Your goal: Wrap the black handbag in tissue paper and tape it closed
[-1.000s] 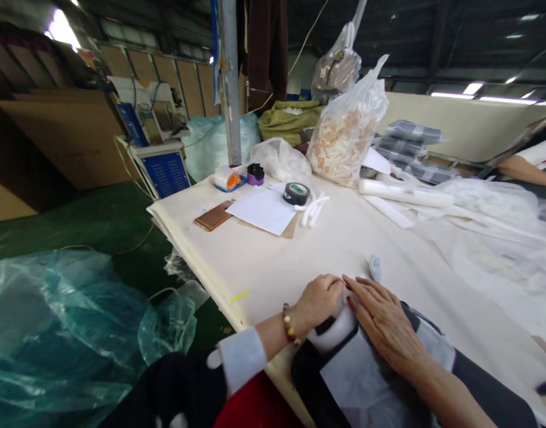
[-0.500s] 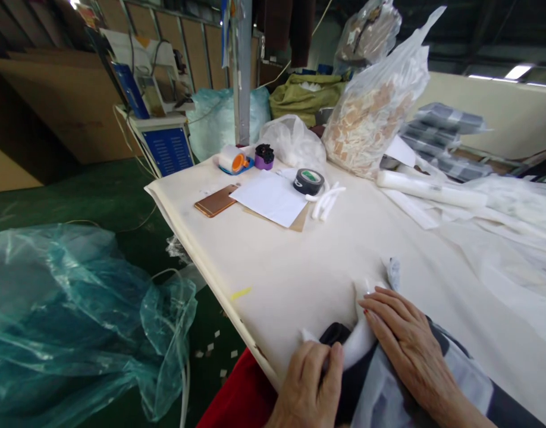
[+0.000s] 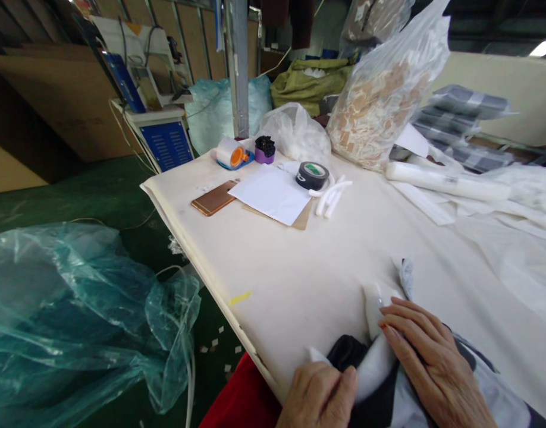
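A black, white and grey cloth piece, perhaps a garment, lies bunched at the table's near edge. My left hand is closed on its left end, thumb pressed against curled fingers; a small white tip pokes out beyond the knuckles. Flat across the cloth rests my right hand, fingers stretched out and together. Under its fingertips a white, glossy roll-like strip sticks out over the tabletop. Just past that hand, a small grey-white printed scrap stands up. What lies beneath both palms is hidden.
On the white-covered table lie a phone, white paper, black tape and white tubes. A clear bag of scraps stands behind. Teal plastic fills the floor at left.
The view has shifted slightly. Both hands and the cloth appear a little farther right and lower. The left hand keeps its grip, and the right hand still lies flat on the cloth.
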A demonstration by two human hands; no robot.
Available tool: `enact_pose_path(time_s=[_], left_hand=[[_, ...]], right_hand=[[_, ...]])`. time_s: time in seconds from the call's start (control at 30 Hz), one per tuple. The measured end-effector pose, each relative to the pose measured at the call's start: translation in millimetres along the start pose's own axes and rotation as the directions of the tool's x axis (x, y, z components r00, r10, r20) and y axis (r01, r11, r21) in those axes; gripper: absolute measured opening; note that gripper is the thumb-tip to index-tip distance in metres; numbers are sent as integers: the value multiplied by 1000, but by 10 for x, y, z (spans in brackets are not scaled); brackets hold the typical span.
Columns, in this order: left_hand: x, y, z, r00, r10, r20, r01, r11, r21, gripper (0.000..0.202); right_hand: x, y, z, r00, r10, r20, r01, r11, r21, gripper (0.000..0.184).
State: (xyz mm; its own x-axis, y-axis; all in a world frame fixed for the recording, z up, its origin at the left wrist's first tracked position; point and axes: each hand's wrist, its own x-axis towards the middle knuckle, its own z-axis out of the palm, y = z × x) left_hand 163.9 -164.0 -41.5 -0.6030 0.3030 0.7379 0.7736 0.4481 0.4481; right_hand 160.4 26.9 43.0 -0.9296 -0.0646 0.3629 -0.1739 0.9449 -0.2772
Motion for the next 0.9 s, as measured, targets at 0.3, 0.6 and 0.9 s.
enact_pose_path(time_s=[0.3, 0.6, 0.9], left_hand=[[424, -204, -430, 689, -323, 649, 595, 763, -252, 34], [732, -104, -363, 299, -495, 816, 826, 562, 38, 26], [1026, -298, -260, 45, -159, 986, 912, 409, 24, 21]], right_hand=[[17, 2, -39, 998, -46, -34, 45, 999, -12, 22], [-12, 37, -30, 998, -60, -12, 60, 998, -19, 20], [45, -112, 5, 999, 31, 10, -31, 999, 26, 17]])
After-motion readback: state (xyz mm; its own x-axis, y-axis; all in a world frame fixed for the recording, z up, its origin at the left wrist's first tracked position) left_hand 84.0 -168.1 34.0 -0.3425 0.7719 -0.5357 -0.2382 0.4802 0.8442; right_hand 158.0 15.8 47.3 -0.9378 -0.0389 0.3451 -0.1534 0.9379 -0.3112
